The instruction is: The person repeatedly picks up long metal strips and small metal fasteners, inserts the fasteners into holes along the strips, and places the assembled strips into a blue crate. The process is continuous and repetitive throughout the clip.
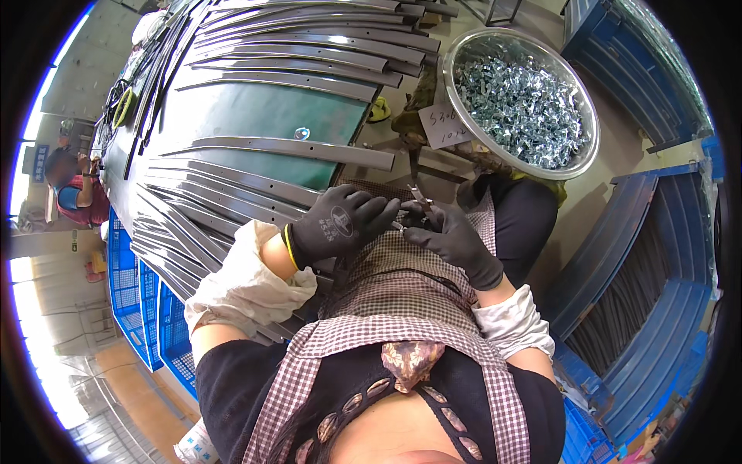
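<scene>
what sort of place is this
Probably a factory workshop: long dark strips lie across a green table, a round tub holds small shiny parts, and large blue bins stand at the right.

bare middle on the worktop (pixel 263 112)
a hand could pass there between the long upper strips (pixel 301 54) and the single strip (pixel 332 151); between the right hand (pixel 452 238) and the tub (pixel 590 127), a paper card (pixel 442 129) and the knee (pixel 529 213) narrow the way.

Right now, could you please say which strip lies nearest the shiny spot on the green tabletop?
The strip just below the shiny spot in the picture; all others lie farther away.
</scene>
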### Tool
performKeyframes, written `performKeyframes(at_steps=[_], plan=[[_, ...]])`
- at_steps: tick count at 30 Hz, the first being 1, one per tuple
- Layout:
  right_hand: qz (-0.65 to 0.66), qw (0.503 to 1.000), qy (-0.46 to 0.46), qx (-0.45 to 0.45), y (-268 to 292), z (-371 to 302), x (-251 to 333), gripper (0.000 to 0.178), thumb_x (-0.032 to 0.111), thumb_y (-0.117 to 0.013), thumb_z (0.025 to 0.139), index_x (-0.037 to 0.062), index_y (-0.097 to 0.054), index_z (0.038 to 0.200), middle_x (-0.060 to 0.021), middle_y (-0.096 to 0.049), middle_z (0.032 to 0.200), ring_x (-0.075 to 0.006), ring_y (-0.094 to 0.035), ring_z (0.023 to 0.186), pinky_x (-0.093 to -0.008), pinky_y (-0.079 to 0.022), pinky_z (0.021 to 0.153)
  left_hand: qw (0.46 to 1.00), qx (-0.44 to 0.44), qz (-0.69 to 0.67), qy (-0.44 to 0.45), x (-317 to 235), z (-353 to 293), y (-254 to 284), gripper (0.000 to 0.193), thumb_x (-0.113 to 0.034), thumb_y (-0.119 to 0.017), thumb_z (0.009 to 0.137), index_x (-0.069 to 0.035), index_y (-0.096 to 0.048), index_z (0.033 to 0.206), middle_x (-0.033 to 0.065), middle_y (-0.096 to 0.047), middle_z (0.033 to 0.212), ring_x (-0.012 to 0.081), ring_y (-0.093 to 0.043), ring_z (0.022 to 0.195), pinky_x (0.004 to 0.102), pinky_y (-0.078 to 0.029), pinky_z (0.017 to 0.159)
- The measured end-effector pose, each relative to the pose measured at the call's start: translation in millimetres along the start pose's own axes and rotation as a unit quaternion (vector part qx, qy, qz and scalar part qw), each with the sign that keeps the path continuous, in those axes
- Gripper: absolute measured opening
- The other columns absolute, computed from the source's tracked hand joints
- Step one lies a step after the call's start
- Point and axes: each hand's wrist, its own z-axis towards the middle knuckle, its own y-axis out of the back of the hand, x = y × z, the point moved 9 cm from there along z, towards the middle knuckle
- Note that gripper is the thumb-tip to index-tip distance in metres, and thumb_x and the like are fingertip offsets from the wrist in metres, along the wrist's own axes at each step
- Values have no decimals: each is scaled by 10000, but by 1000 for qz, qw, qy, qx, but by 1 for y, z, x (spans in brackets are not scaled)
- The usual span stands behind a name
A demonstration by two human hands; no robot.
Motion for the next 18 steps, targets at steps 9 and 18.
performKeyframes(at_steps=[9,18], plan=[[-307,931,154,-125,40,29,23,388,119,-691,935,-3,-586,1289,-184,-690,1117,-226,-683,961,-329,-546,834,979,15,-92,179,102,4,-34,571,-279,-781,793,-100,-611,1308,103,-688,1136,314,-641,1042,453,-470,930],[-520,830,168,-108,36,55,42,270,155,-729,899,15,-669,1122,-164,-698,992,-312,-681,887,-376,-528,778,969,20,-212,125,92,8,-46,540,-201,-787,789,-76,-625,1289,119,-697,1052,333,-660,957,430,-518,852]])
